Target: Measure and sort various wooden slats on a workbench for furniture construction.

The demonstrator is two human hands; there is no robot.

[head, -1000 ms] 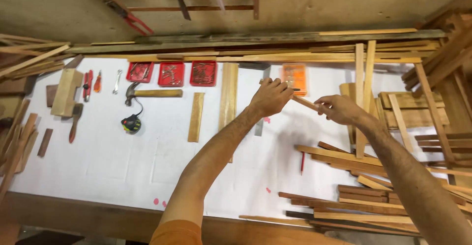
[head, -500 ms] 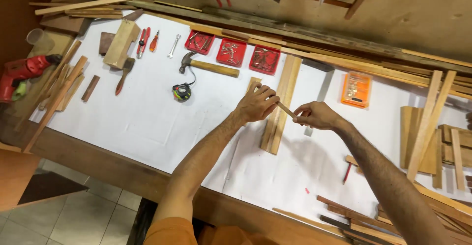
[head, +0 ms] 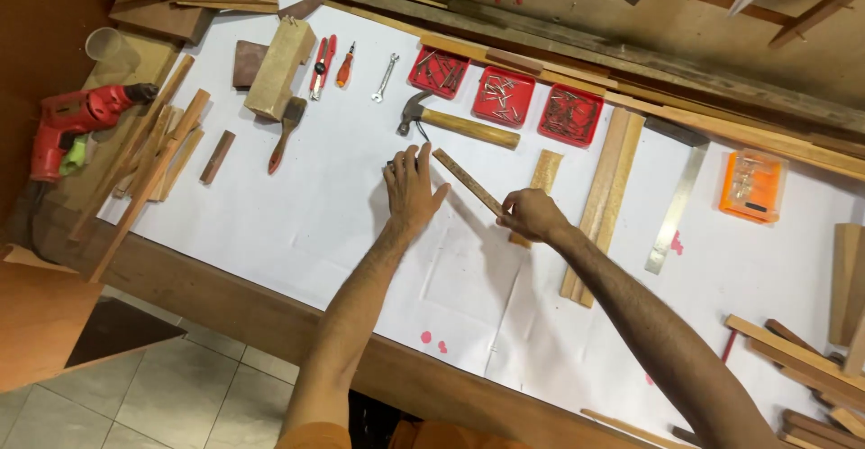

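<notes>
We are holding a strip [head: 468, 182] just below the hammer [head: 455, 124].
Our right hand [head: 532, 215] is pinching the strip's near end; our left hand [head: 411, 188] is spreading open under the hammer's head, hiding something dark. Red trays [head: 503, 96] are sitting behind the hammer, planks [head: 602, 202] to its right.

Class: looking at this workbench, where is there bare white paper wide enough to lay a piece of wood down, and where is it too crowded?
Bare paper lies between the brush, the bench's near edge and the left hand. More lies between the planks, the steel square and the near edge. The back row is crowded: hammer, red trays, hand tools. The right hand holds a thin strip.
</notes>
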